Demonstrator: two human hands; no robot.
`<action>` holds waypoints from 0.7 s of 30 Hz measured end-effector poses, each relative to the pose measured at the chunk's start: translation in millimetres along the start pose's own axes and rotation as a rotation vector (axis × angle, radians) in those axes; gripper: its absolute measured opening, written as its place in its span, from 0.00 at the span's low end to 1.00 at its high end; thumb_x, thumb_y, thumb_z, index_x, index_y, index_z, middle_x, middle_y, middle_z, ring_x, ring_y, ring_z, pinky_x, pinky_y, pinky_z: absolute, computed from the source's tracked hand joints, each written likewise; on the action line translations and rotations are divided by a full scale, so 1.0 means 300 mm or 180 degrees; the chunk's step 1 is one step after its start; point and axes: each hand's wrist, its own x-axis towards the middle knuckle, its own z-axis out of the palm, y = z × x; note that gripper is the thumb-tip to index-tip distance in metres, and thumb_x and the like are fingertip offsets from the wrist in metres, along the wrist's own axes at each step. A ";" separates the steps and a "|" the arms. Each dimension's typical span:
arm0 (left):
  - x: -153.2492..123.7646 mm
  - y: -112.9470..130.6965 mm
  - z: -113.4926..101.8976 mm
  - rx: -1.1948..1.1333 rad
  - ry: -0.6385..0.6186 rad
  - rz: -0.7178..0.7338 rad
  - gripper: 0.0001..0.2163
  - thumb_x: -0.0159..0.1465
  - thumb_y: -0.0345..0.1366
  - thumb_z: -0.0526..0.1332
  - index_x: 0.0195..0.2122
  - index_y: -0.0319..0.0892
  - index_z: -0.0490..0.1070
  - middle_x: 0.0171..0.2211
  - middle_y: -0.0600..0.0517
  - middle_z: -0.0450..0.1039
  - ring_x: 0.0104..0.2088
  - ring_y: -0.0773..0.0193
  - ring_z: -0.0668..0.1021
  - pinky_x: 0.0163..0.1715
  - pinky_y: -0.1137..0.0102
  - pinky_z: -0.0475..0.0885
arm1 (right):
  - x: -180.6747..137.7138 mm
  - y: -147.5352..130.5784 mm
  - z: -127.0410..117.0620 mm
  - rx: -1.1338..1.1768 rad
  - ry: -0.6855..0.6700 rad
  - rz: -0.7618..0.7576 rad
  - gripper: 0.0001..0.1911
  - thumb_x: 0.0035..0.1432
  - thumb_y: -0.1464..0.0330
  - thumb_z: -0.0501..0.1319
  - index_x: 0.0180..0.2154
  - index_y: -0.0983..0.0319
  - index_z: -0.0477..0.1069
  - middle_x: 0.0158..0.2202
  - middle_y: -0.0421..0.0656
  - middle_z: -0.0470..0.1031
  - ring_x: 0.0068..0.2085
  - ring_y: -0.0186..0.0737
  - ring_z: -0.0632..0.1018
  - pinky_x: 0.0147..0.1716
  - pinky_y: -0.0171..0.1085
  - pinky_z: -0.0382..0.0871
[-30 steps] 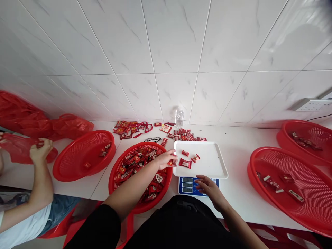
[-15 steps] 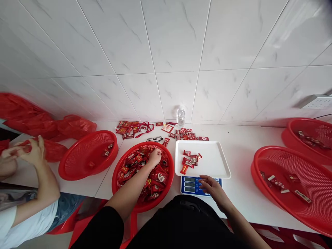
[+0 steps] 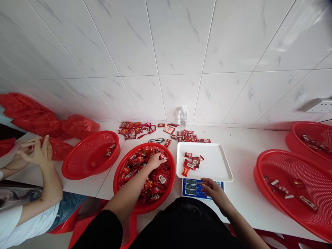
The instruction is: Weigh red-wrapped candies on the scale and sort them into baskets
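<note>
My left hand (image 3: pixel 155 160) reaches into a red mesh basket (image 3: pixel 121 166) full of red wrapped candies and its fingers are closed on a candy packet (image 3: pixel 163 157) near the basket's right side. A white tray (image 3: pixel 215 166) sits on a blue digital scale (image 3: pixel 193 186) just right of the basket, with several red candies (image 3: pixel 192 162) on its left part. My right hand (image 3: pixel 212 188) rests over the scale's front panel, fingers loosely curled, holding nothing.
A second red basket (image 3: pixel 77 169) with a few candies stands to the left. Two large red baskets (image 3: pixel 261 166) are at the right. Loose candies (image 3: pixel 189 135), glasses (image 3: pixel 156 140) and a water bottle (image 3: pixel 183 119) lie by the wall. Another person's hands (image 3: pixel 36 154) handle red bags at far left.
My left hand dropped candies on the tray, moved back into the basket and now grips another packet. More candies lie on the tray. My right hand stayed by the scale.
</note>
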 end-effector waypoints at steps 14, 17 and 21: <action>-0.099 0.371 0.126 -0.1663 -0.1357 0.0741 0.20 0.56 0.40 0.64 0.49 0.41 0.69 0.40 0.49 0.76 0.38 0.60 0.77 0.34 0.70 0.71 | 0.069 0.026 -0.011 -0.0916 -0.0003 -0.0629 0.21 0.53 0.58 0.57 0.48 0.55 0.69 0.45 0.44 0.74 0.37 0.42 0.77 0.37 0.42 0.69; -0.089 0.388 0.180 -0.1042 -0.0876 0.1044 0.27 0.51 0.36 0.67 0.53 0.45 0.65 0.48 0.46 0.71 0.46 0.54 0.75 0.42 0.66 0.70 | 0.089 0.032 -0.013 -0.1408 0.0152 -0.0864 0.21 0.54 0.61 0.55 0.50 0.55 0.68 0.49 0.45 0.71 0.37 0.41 0.77 0.37 0.41 0.69; -0.068 0.360 0.204 -0.0243 -0.0689 0.0944 0.41 0.42 0.36 0.72 0.58 0.45 0.60 0.55 0.40 0.65 0.52 0.43 0.71 0.47 0.59 0.68 | 0.114 0.037 -0.009 -0.1983 0.0115 -0.1052 0.24 0.57 0.65 0.53 0.56 0.54 0.63 0.57 0.45 0.65 0.44 0.43 0.76 0.41 0.40 0.69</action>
